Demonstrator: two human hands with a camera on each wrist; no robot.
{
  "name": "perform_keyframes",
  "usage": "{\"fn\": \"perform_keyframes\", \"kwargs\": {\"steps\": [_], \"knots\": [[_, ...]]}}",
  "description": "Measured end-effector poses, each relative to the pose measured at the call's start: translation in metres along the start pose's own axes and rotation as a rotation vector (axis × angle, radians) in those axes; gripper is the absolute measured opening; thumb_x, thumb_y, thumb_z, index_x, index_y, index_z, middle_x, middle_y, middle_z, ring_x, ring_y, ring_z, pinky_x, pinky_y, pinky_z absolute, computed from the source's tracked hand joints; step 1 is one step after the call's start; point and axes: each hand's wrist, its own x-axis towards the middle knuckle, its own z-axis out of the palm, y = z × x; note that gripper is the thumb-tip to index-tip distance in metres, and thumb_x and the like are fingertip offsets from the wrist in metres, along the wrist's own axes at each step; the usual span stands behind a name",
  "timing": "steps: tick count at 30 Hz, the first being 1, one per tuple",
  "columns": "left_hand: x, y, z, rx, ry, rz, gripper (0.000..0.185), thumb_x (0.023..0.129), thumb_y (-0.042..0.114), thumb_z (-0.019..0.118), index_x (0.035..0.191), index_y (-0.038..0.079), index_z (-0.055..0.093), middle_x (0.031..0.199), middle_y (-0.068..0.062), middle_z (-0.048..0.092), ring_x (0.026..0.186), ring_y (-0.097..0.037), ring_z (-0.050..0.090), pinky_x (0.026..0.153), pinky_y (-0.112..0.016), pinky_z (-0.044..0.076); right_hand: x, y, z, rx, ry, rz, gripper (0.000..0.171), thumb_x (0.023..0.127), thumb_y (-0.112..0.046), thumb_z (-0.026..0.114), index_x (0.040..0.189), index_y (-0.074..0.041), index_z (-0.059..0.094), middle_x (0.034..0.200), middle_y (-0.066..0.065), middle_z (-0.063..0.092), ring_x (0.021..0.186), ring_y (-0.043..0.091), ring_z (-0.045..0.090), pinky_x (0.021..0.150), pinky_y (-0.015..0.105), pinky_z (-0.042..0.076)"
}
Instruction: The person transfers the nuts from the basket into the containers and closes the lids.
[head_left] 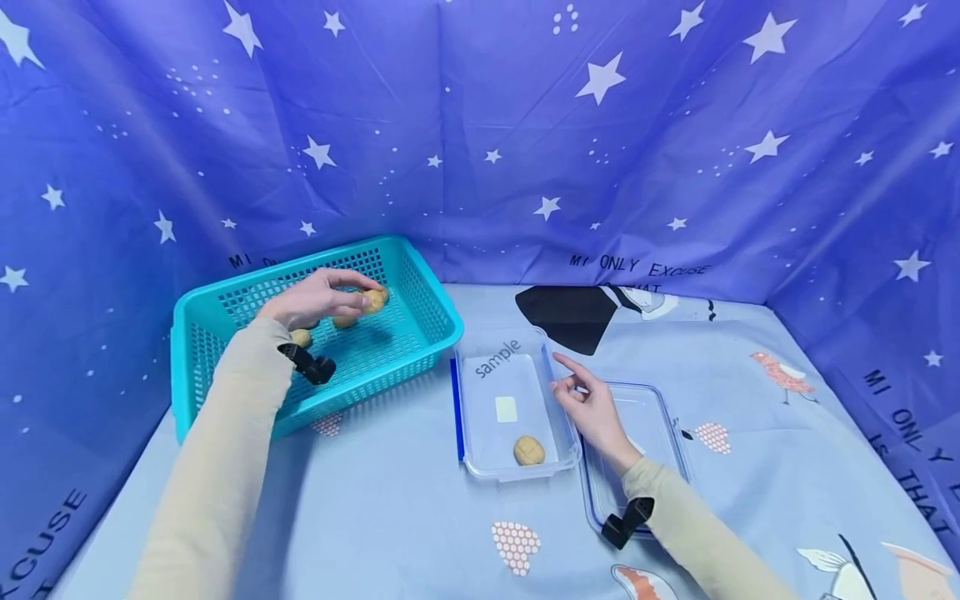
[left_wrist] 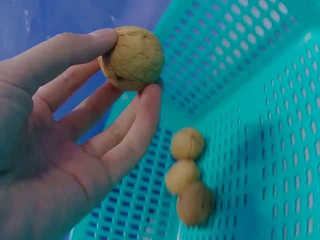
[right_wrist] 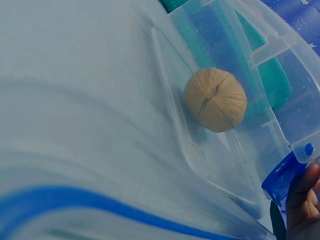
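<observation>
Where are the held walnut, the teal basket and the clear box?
held walnut (left_wrist: 134,57), left wrist view, middle of its shell
teal basket (head_left: 431,304), head view, right wall
clear box (head_left: 480,408), head view, bare floor left of its walnut

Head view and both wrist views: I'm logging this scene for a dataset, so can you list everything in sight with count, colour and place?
Basket: one, teal mesh, left on the table.
Walnut: one, tan, pinched over the basket.
Loose walnuts: three, tan, on the basket floor, close together.
Box: one, clear with a blue edge, centre, marked "sample", a white label inside.
Boxed walnut: one, tan, at the near end of the box.
Lid: one, clear with a blue rim, right of the box, under the right hand.
Cloth: one, light blue with prints, over the table.
Backdrop: one, blue with white stars, behind and at the sides.
Left hand: fingers pinch the walnut.
Right hand: relaxed, beside the box.
</observation>
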Motion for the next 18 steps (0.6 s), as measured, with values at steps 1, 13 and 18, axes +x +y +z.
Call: {"fn": "perform_keyframes", "kwargs": {"steps": [1,13,18], "knots": [[0.002,0.003,0.002,0.008,-0.012,0.012,0.041,0.095,0.014,0.063,0.133,0.0,0.055,0.138,-0.014,0.044,0.112,-0.027,0.057,0.096,-0.046,0.046,0.001,0.002,0.0,-0.002,0.0,0.001,0.043,0.089,0.009,0.057,0.131,0.01,0.053,0.077,0.011,0.055,0.049,0.003,0.036,0.046,0.016,0.03],[0.012,0.036,0.028,0.095,-0.067,0.091,0.037,0.095,0.013,0.063,0.129,0.002,0.059,0.124,-0.013,0.055,0.107,-0.034,0.059,0.09,-0.041,0.05,0.007,0.043,0.002,0.026,0.038,-0.088,0.042,0.088,0.0,0.06,0.13,0.001,0.058,0.075,0.002,0.056,0.048,0.002,0.036,0.042,0.018,0.03],[0.014,0.044,0.035,0.053,-0.102,0.109,0.038,0.095,0.01,0.062,0.13,-0.001,0.057,0.121,-0.017,0.057,0.108,-0.04,0.057,0.089,-0.037,0.051,0.008,0.044,0.001,0.018,0.047,-0.116,0.042,0.087,-0.001,0.06,0.129,0.0,0.059,0.073,-0.001,0.056,0.047,0.001,0.036,0.042,0.018,0.03]]}}
